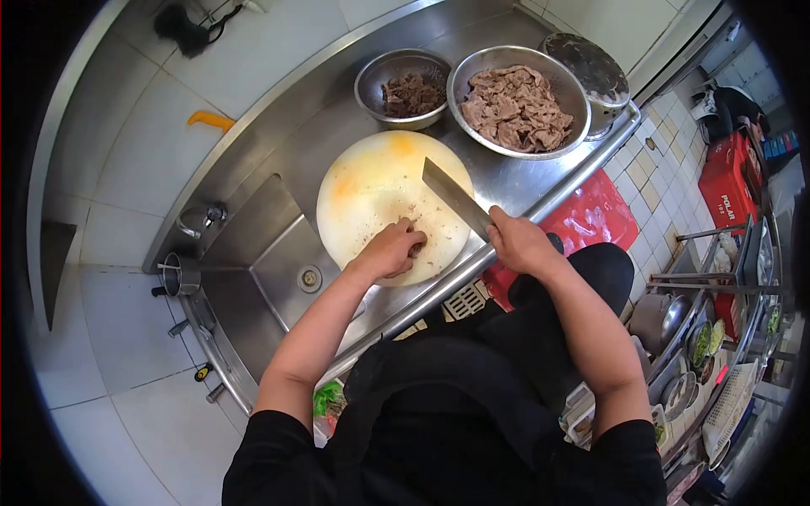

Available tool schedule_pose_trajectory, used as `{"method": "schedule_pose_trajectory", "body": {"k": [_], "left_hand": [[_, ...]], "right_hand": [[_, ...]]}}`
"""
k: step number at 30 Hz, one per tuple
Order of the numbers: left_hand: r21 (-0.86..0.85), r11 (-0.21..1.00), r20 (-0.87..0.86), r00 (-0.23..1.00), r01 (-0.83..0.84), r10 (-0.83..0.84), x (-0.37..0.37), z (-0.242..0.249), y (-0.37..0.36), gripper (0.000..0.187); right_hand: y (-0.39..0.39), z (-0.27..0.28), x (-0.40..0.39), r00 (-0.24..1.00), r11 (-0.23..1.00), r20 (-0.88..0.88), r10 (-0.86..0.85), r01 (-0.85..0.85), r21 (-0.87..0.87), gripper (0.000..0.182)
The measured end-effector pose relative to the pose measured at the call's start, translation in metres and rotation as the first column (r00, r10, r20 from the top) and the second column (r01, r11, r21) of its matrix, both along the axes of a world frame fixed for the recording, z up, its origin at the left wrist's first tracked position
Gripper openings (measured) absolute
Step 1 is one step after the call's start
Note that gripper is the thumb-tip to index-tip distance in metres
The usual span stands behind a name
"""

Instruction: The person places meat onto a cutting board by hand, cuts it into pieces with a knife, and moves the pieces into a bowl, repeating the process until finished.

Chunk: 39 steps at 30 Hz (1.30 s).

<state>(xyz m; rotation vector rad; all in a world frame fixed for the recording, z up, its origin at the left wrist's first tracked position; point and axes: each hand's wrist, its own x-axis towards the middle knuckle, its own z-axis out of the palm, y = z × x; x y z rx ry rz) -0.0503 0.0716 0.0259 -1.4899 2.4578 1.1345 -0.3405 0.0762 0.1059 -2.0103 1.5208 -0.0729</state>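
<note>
My right hand (pixel 525 242) grips the handle of a cleaver (pixel 454 196), its broad blade slanting up and left over a round cutting board (pixel 354 181). Fingers curled, my left hand (pixel 393 250) rests on the lower part of the board. Something small and dark shows at its fingertips, too hidden to name. Brown scraps are scattered on the board around that hand. Behind the board, a large metal bowl (pixel 456 105) holds sliced cooked meat (pixel 516 110). Beside it, a smaller metal bowl (pixel 363 94) contains darker chopped meat (pixel 413 95).
The board lies on a steel counter, partly over a sink (pixel 245 291) with a faucet (pixel 202 221). A lidded pot (pixel 588 72) stands at the back right corner. To my right are a red crate (pixel 727 181) and a rack with pots and food containers (pixel 662 320).
</note>
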Motion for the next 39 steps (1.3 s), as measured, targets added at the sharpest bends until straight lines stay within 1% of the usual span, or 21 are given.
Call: {"method": "schedule_pose_trajectory", "body": {"k": [1,5,7,8,10,12,15,17,19,20,22,23,24,26,29,30,32,34,36,38,39], "left_hand": [[-0.051,0.998,-0.098,0.995,-0.034,0.029,0.003,-0.004,0.0,0.041],[-0.142,0.985,-0.096,0.992,-0.096,0.082,0.016,-0.015,-0.005,0.029],[0.266,0.858,-0.259,0.824,-0.44,0.503,0.027,-0.017,-0.008,0.026],[0.259,0.862,-0.256,0.83,-0.435,0.496,0.032,-0.018,-0.014,0.026],[0.492,0.696,-0.446,0.535,-0.523,0.718,0.043,-0.024,-0.028,0.028],[0.471,0.705,-0.541,0.457,-0.53,0.706,0.052,-0.021,-0.062,0.025],[0.399,0.681,-0.636,0.35,-0.614,0.688,0.034,0.033,-0.13,0.03],[0.342,0.7,-0.692,0.335,-0.627,0.639,0.02,0.066,-0.177,0.052],[-0.061,0.696,-0.634,0.566,-0.716,0.527,0.001,0.09,-0.209,0.08],[-0.061,0.7,-0.64,0.567,-0.711,0.519,-0.009,0.095,-0.219,0.08],[-0.527,0.632,-0.421,0.821,-0.568,0.386,-0.036,0.105,-0.231,0.097],[-0.436,0.709,-0.465,0.814,-0.554,0.349,-0.055,0.108,-0.229,0.092],[-0.415,0.758,-0.351,0.858,-0.503,0.376,-0.073,0.109,-0.23,0.077],[-0.386,0.862,-0.184,0.943,-0.328,0.276,-0.105,0.105,-0.231,0.063],[-0.492,0.866,0.091,0.985,-0.083,0.146,-0.142,0.082,-0.235,0.049],[-0.499,0.863,0.088,0.986,-0.079,0.141,-0.151,0.079,-0.235,0.049],[-0.472,0.869,0.394,0.917,0.148,0.058,-0.163,0.073,-0.235,0.045],[-0.5,0.848,0.385,0.922,0.176,0.036,-0.162,0.061,-0.245,0.041],[-0.41,0.91,0.359,0.929,0.07,0.09,-0.16,0.056,-0.257,0.04],[-0.417,0.908,0.325,0.939,0.038,0.11,-0.153,0.056,-0.266,0.035],[-0.366,0.926,0.206,0.962,-0.093,0.177,-0.148,0.057,-0.273,0.032]], "right_hand": [[0.001,0.0,0.0,1.0,0.999,-0.016,-0.015,0.016,0.042,0.024],[0.002,-0.006,0.003,0.999,0.995,-0.024,0.031,-0.028,0.099,0.028],[0.003,-0.008,0.002,0.999,0.995,-0.01,0.033,-0.032,0.099,0.027],[0.003,-0.009,0.001,0.999,0.994,-0.004,0.044,-0.043,0.104,0.027],[0.001,-0.012,0.0,0.999,0.992,-0.018,0.042,-0.04,0.117,0.027],[-0.002,-0.022,-0.002,0.998,0.991,-0.03,0.058,-0.054,0.12,0.026],[-0.007,-0.014,-0.001,0.996,0.985,-0.045,0.081,-0.073,0.153,0.027],[-0.01,-0.009,0.001,0.995,0.983,-0.049,0.083,-0.074,0.165,0.029],[-0.011,-0.005,0.002,0.993,0.981,-0.044,0.107,-0.098,0.169,0.03],[-0.012,-0.003,0.002,0.994,0.982,-0.05,0.099,-0.09,0.164,0.03],[-0.013,-0.002,0.0,0.994,0.975,-0.04,0.103,-0.092,0.202,0.03],[-0.014,-0.005,-0.001,0.994,0.975,-0.041,0.104,-0.094,0.199,0.03],[-0.015,-0.007,-0.002,0.995,0.976,-0.039,0.096,-0.086,0.198,0.03],[-0.017,-0.008,-0.005,0.994,0.974,-0.013,0.111,-0.106,0.202,0.03],[-0.02,-0.006,-0.005,0.994,0.971,-0.017,0.107,-0.1,0.218,0.03],[-0.021,-0.007,-0.005,0.995,0.973,-0.019,0.1,-0.094,0.21,0.03],[-0.023,-0.011,-0.005,0.993,0.965,-0.023,0.118,-0.109,0.237,0.03],[-0.025,-0.004,-0.006,0.993,0.964,-0.023,0.114,-0.105,0.244,0.031],[-0.026,-0.003,-0.008,0.99,0.962,-0.008,0.14,-0.134,0.237,0.032],[-0.026,-0.002,-0.008,0.992,0.964,0.003,0.129,-0.126,0.233,0.032],[-0.027,-0.002,-0.009,0.992,0.966,0.008,0.128,-0.127,0.226,0.033]]}}
